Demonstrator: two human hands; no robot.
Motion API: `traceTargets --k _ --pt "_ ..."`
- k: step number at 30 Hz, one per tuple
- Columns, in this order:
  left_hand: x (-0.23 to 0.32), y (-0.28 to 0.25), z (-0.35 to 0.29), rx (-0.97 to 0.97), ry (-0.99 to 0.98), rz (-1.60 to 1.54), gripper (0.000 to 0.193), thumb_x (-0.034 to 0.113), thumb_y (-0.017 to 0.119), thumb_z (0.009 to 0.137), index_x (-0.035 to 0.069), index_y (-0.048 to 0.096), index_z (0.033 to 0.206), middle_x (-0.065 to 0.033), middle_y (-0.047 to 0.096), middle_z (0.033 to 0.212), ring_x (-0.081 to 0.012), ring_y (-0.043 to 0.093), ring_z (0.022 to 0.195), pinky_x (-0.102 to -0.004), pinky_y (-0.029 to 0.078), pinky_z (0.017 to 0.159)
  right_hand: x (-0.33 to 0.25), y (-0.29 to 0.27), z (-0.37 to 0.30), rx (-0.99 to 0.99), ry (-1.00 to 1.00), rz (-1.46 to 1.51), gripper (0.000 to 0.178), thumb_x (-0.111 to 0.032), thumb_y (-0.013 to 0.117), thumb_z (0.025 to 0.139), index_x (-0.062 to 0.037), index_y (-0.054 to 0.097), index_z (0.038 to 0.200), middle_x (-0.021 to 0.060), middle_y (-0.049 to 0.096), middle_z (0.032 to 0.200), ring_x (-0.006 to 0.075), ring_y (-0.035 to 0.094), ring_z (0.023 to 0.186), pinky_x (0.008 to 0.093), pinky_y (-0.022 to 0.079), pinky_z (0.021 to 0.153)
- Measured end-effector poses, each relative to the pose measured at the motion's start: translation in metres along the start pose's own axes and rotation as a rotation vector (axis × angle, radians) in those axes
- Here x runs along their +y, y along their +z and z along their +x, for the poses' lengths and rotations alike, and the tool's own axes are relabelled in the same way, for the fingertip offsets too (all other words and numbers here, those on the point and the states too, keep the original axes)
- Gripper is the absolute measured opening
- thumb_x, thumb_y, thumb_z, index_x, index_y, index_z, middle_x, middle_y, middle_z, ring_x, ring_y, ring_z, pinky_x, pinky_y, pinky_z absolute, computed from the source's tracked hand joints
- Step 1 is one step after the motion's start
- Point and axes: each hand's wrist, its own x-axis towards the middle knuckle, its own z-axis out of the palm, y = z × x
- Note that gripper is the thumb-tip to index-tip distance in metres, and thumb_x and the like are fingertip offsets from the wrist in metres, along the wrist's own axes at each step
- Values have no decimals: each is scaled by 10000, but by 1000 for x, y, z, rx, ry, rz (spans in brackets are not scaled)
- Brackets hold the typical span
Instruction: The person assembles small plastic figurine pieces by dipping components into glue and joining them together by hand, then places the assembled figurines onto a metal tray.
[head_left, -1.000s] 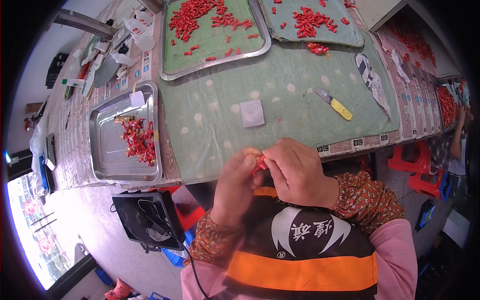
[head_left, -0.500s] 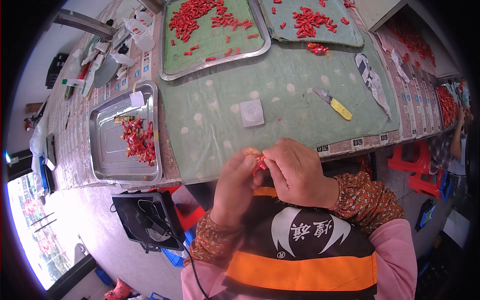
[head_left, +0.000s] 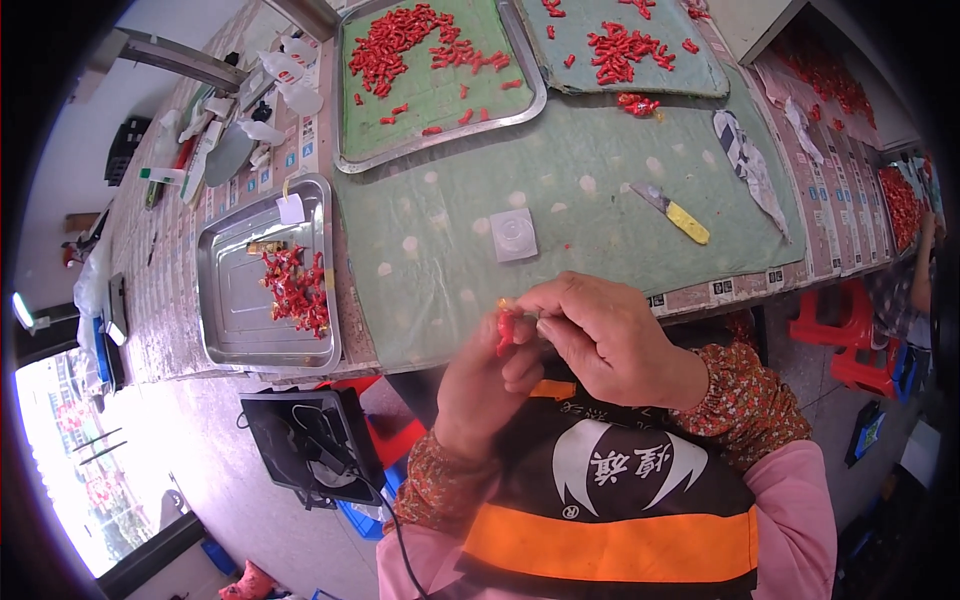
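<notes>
My left hand is closed on a small red figurine with a gold-coloured top, held upright just off the table's near edge. Beside it, my right hand is pinched, its index finger reaching to the figurine's top. Whatever lies between the right thumb and finger is too small to make out. Beyond the hands, a small whitish square piece with a round mark lies on the green cloth. A yellow-handled knife rests farther right.
At left, a metal tray holds a pile of red and gold figurines. Two trays of red pieces, one green-lined and one bluish, stand at the back. A striped cloth lies right; red stools stand below.
The figurine has turned more upright in my left hand. My right fingers have shifted from its side toward its top. The whole view has moved slightly.
</notes>
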Motion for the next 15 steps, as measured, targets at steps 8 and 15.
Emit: traceTargets --k 8,15 --pt "-4 -3 0 -97 -82 -274 285 322 460 1051 87 497 1210 15 520 972 -86 430 666 -211 362 550 -4 -2 4 -25 29 14 200 87 555 898 -6 601 1068 109 673 937 220 721 814 304 531 699" --pt "-5 -3 -2 -93 -91 -303 288 330 438 1058 79 504 1183 15 513 965 -86 433 659 -215 367 547 -4 -2 4 -11 19 22 167 68 570 896 -9 607 1040 111 672 891 243 712 797 319 529 692"
